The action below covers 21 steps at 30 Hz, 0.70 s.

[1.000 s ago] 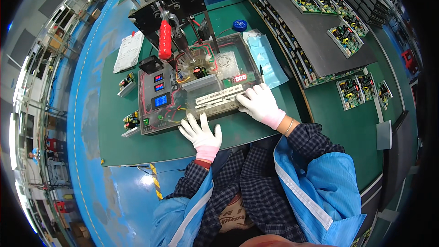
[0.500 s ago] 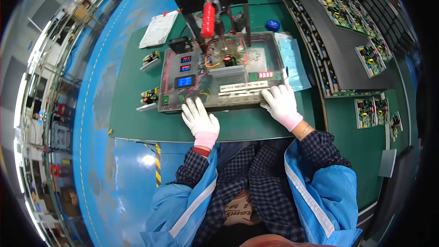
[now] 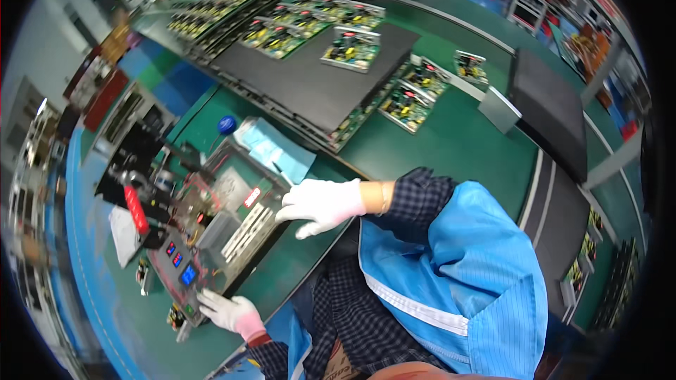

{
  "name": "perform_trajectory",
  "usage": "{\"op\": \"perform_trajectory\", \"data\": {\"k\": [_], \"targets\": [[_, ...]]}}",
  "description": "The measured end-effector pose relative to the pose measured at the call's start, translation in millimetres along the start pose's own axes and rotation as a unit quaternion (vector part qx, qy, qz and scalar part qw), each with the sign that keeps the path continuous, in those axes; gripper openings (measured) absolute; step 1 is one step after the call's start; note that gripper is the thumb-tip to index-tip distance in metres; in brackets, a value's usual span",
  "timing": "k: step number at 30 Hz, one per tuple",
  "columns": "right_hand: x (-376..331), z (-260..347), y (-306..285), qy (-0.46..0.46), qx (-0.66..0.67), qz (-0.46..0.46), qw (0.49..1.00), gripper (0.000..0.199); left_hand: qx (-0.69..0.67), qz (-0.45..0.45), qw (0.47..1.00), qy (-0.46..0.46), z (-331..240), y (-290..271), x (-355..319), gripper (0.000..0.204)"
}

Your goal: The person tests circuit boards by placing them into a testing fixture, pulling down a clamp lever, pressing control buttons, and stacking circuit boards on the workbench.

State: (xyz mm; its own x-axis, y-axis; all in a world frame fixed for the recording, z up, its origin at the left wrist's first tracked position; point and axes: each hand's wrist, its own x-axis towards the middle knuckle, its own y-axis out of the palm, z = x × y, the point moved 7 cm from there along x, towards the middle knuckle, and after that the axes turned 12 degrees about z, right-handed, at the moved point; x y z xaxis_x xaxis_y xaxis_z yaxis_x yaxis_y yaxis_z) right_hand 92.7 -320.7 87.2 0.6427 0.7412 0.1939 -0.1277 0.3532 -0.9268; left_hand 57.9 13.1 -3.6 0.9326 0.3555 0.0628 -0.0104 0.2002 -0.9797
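My left hand (image 3: 229, 312), in a white glove with pink cuff, lies with its fingers out at the near left corner of a test fixture box (image 3: 211, 262). Just off the box's right front edge is my right hand (image 3: 320, 204), gloved the same way. Its fingers are spread and nothing is in them. On the box a toggle clamp with a red handle (image 3: 136, 210) stands over the middle. A blue display (image 3: 188, 274) and a red digit display (image 3: 252, 198) are lit. Small circuit boards (image 3: 176, 317) sit left of the box.
Light blue sheets (image 3: 282, 158) and a round blue lid (image 3: 226, 125) lie beyond the box. A white paper (image 3: 124, 236) is at its far left. Several circuit boards (image 3: 351, 49) rest on a black mat (image 3: 310, 91); more boards (image 3: 407, 104) lie on the green surface beside it.
The view has swung to the right, so the box now appears at lower left, turned. My right hand has come off the box's front edge; my left hand stays by its left corner.
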Motion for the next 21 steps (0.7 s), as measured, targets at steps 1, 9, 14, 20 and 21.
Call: {"op": "perform_trajectory", "data": {"k": [1,9,14,20,21], "targets": [[-13.9,-2.2,-17.2,-0.002,0.009,0.023,1.0,0.044,0.018,0.032,0.999,-0.012,1.5,4.8,0.6,0.079],[-172.7,-86.1,-187.7,0.333,-0.063,-0.111,0.934,0.043,-0.003,0.001,1.0,-0.011,3.1,10.9,1.1,0.081],[-297.7,-174.4,-239.3,0.559,-0.109,-0.113,0.814,0.049,0.012,-0.012,1.0,-0.022,3.3,14.7,1.2,0.083],[-402.0,-252.1,-233.2,0.726,-0.048,-0.052,0.685,0.053,0.029,-0.002,0.998,-0.048,1.1,13.9,2.4,0.087],[-415.5,-259.3,-229.7,0.767,-0.042,-0.032,0.64,0.055,0.027,0.004,0.998,-0.05,0.8,13.4,2.8,0.087]]}}
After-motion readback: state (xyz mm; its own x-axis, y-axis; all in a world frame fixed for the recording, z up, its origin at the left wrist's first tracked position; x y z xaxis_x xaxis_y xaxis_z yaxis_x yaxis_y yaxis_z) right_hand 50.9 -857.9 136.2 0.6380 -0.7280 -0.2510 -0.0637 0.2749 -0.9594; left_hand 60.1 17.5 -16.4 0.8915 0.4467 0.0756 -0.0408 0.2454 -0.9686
